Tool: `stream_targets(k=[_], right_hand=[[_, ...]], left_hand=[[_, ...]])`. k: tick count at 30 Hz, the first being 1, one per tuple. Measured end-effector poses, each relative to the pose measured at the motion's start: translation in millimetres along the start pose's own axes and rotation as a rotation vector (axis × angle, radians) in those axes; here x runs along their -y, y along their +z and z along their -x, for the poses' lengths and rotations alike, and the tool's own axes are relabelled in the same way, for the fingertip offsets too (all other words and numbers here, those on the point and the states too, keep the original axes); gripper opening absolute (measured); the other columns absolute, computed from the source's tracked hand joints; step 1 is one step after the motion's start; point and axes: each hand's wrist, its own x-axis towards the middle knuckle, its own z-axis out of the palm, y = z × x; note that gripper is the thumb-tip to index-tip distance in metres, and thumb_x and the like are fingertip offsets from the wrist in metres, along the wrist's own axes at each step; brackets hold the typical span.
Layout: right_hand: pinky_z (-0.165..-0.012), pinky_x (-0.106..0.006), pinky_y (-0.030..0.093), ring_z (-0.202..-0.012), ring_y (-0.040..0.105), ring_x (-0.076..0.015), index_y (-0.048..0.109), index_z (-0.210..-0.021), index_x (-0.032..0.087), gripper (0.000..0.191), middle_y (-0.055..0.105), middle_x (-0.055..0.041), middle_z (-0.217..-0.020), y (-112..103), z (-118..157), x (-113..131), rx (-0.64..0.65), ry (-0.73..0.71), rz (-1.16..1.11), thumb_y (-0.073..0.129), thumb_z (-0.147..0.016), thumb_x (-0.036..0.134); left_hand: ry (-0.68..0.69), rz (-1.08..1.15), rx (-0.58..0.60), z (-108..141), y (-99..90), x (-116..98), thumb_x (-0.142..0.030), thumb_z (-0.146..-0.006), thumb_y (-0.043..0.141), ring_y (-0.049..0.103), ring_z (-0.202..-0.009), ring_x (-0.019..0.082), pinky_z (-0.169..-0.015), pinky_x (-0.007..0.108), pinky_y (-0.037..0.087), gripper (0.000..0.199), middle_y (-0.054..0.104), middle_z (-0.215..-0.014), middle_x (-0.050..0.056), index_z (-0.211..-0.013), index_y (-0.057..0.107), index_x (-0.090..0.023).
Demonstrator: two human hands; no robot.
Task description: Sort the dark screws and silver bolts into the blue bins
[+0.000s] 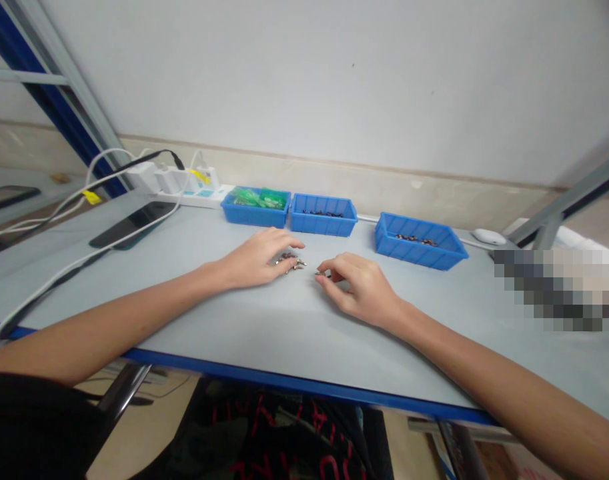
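A small pile of shiny metal pieces (290, 261), too small to name exactly, lies on the grey tabletop (284, 333). My left hand (261, 259) rests beside the pile on its left, thumb and fingers apart around its edge, with nothing seen in its grasp. To the right of the pile, my right hand (357, 283) pinches a small metal piece (322, 273) between thumb and fingertips. Most of that piece is hidden by the fingers.
Along the wall stand a blue bin (254, 215) with green plastic bags, a second blue bin (324, 225) and a third (414, 252), both holding small dark parts. A phone (134, 225), white cables and a power strip (204, 196) sit left; a white case (488, 237) sits right.
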Motion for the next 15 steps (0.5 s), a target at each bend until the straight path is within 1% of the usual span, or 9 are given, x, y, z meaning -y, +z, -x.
stream_targets(k=[2, 6, 10, 15], right_hand=[[-0.062, -0.026, 0.041, -0.064, 0.055, -0.0134, 0.061, -0.088, 0.014, 0.016, 0.062, -0.0038, -0.071, 0.0, 0.0, 0.2, 0.005, -0.003, 0.002, 0.051, -0.085, 0.025], [-0.062, -0.026, 0.041, -0.065, 0.056, -0.0135, 0.061, -0.088, 0.014, 0.016, 0.062, -0.0037, -0.071, 0.9, -0.1, 0.4, 0.013, 0.0, 0.009, 0.051, -0.085, 0.026], [-0.062, -0.025, 0.041, -0.065, 0.056, -0.0134, 0.061, -0.089, 0.015, 0.016, 0.062, -0.0036, -0.071, 1.6, -0.2, 0.3, 0.018, -0.002, 0.001, 0.051, -0.086, 0.027], [-0.062, -0.025, 0.04, -0.064, 0.055, -0.013, 0.061, -0.089, 0.015, 0.016, 0.062, -0.0038, -0.072, 0.8, 0.0, 0.1, 0.024, 0.001, -0.004, 0.05, -0.086, 0.027]], left_hand=[[0.041, 0.021, 0.029, -0.4, 2.9, 0.6, -0.032, -0.087, 0.05, 0.05, -0.109, 0.021, -0.094, 0.036, 0.038, 0.031, 0.058, -0.113, 0.007, -0.114, 0.053, -0.017], [0.073, 0.047, 0.042, -1.6, 9.7, 1.8, -0.031, -0.085, 0.054, 0.049, -0.111, 0.022, -0.096, 0.036, 0.038, 0.035, 0.056, -0.117, 0.008, -0.117, 0.052, -0.017], [0.084, 0.076, 0.059, -2.1, 13.2, 3.0, -0.03, -0.086, 0.052, 0.052, -0.107, 0.02, -0.093, 0.034, 0.041, 0.03, 0.056, -0.113, 0.008, -0.113, 0.054, -0.017], [0.067, 0.098, 0.086, -1.9, 11.7, 2.2, -0.029, -0.087, 0.05, 0.054, -0.098, 0.019, -0.087, 0.032, 0.043, 0.022, 0.058, -0.102, 0.007, -0.104, 0.057, -0.018]])
